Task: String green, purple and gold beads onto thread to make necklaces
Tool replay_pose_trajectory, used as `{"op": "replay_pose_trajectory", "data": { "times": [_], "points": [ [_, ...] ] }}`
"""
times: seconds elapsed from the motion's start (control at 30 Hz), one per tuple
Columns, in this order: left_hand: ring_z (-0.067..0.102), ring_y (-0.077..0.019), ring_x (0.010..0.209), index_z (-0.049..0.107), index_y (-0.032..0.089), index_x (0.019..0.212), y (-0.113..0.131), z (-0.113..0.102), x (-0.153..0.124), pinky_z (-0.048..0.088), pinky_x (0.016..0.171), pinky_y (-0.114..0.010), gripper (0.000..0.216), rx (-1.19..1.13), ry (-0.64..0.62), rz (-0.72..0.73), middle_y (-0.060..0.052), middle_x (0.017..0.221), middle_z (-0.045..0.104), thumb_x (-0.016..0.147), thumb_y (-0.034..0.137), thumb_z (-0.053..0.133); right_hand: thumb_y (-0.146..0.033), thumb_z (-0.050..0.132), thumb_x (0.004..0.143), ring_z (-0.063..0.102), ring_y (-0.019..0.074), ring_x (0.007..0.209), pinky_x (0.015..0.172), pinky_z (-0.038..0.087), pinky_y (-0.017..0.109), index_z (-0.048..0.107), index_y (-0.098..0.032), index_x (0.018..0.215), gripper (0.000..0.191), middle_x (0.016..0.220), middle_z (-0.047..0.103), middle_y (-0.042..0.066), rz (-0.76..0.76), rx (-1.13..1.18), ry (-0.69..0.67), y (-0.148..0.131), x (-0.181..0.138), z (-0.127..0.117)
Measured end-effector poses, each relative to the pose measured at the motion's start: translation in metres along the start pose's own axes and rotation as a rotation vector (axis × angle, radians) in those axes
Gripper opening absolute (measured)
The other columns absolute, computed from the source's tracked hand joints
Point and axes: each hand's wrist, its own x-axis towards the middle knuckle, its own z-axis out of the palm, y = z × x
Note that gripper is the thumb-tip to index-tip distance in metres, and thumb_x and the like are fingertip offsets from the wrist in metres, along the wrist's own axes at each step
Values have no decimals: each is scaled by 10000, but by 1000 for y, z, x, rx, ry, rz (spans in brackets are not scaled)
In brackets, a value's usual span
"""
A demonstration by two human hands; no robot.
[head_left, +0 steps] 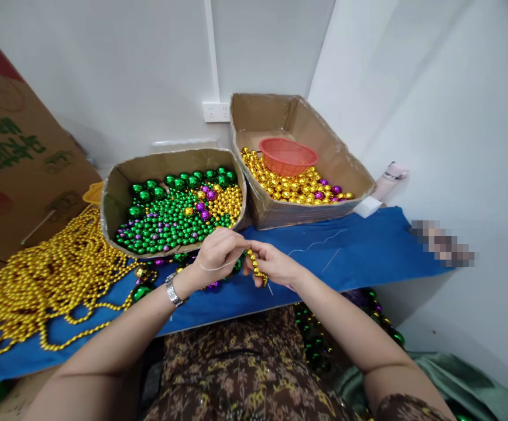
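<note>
My left hand (221, 254), with a metal watch at the wrist, is closed in a pinch in front of the boxes. White thread (213, 268) curves across it from the pinched fingers. My right hand (274, 264) meets it fingertip to fingertip and is closed on a short string of gold beads (256, 264), which hangs curled below the fingers. A thin white strand (270, 288) shows under the right hand. Behind and below my left hand, partly hidden, lies a garland of green, purple and gold beads (143, 290) on the blue cloth (342, 251).
A cardboard box (108, 202) holds green, gold and purple beads. Beside it, another box (263, 215) contains gold beads and a red basket (289, 156). Gold bead chains (56, 275) are heaped at left. A pink bottle (390, 180) stands at right; loose thread (318, 241) lies on the cloth.
</note>
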Motion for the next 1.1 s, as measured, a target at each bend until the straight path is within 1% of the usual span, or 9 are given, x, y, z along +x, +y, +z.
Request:
{"op": "replay_pose_trajectory", "data": {
  "times": [0.17,0.27,0.33,0.5,0.63,0.77,0.93,1.03,1.1],
  "points": [
    [654,-144,763,632,182,939,4,-1,2,519,706,-281,132,-50,31,-29,-43,804,685,881,93,552,-358,759,711,553,59,589,469,537,164,514,-182,910,361,718,546,-66,-19,-21,90,1,3,5],
    [658,-141,761,638,184,944,6,-1,3,522,702,-277,123,-62,40,-59,-44,811,692,889,113,553,-308,786,678,540,55,554,479,552,190,448,-222,963,450,695,534,-101,2,-11,189,0,3,7],
    [662,-143,758,640,185,943,6,0,2,526,701,-279,116,-64,45,-65,-45,807,695,892,125,555,-318,792,676,525,52,521,471,543,192,437,-235,1017,499,672,527,-116,8,-11,180,-1,3,8],
    [663,-135,747,649,183,939,5,0,0,528,699,-269,105,-100,44,-152,-41,813,699,897,148,558,-498,658,802,575,69,520,482,497,191,539,-171,831,349,669,553,-60,-47,-168,126,1,0,9],
    [644,-134,770,637,182,942,4,-6,-1,515,697,-256,77,-118,4,-217,-40,840,685,900,176,573,-552,553,873,630,97,537,509,463,197,544,-173,799,387,663,586,-36,-94,-315,243,-1,-7,5],
    [599,-174,893,602,178,873,0,-12,-8,496,792,-318,81,45,-15,-242,-73,933,634,913,190,532,-539,536,892,668,128,622,578,490,224,577,-178,826,369,682,617,-15,-151,-452,354,-5,-17,-4],
    [549,-150,757,558,183,778,-6,-20,-28,452,706,-283,181,12,2,-471,-25,792,582,932,241,482,-552,519,893,632,112,557,568,479,231,570,-179,782,393,683,618,-6,-189,-537,454,0,-22,-17],
    [518,-126,642,573,175,745,-3,-25,-35,422,587,-247,245,-178,-33,-689,-5,714,581,929,321,501,-546,505,898,604,99,523,549,458,220,568,-177,771,395,649,598,-19,-151,-525,499,7,-18,-19],
    [548,-129,684,592,166,741,1,-27,-34,441,599,-246,257,-356,-16,-762,-35,818,644,918,342,530,-553,504,894,590,95,513,541,450,216,569,-177,775,400,636,589,-26,-116,-499,515,13,-12,-17]
  ]
}}
